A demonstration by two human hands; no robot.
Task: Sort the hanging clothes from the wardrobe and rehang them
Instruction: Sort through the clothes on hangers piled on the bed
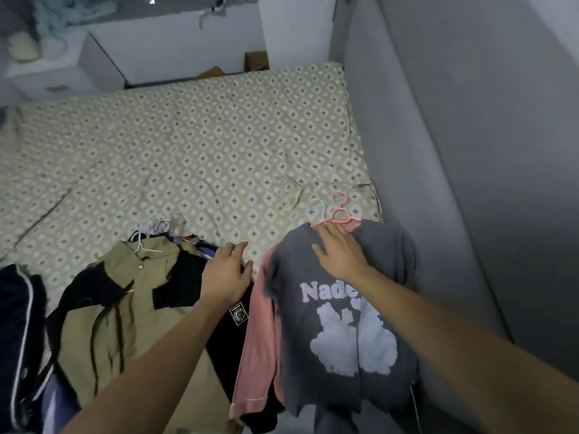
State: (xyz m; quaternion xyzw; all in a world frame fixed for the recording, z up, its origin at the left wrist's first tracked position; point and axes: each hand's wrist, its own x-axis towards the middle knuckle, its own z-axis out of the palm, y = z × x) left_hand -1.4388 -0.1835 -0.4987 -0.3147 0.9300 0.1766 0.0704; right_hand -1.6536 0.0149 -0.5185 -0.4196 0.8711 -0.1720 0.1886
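Note:
Clothes on hangers lie in two piles on the bed. On the right, a grey printed T-shirt (341, 333) on a pink hanger (340, 214) tops a pink garment (260, 339). My right hand (340, 255) rests flat on the T-shirt's collar area, fingers straight, just below the pink hanger. On the left, a khaki and black jacket (125, 311) on a white hanger (141, 245) covers several other clothes. My left hand (227, 274) hovers with loosely bent fingers over the black garment (232, 339) between the piles, holding nothing.
The patterned bedspread (188, 151) stretches away beyond the piles. A grey padded headboard (438, 151) rises along the right. A dark navy jacket (18, 339) lies at the far left. White furniture (175, 48) and cardboard boxes (255, 61) stand past the bed's far edge.

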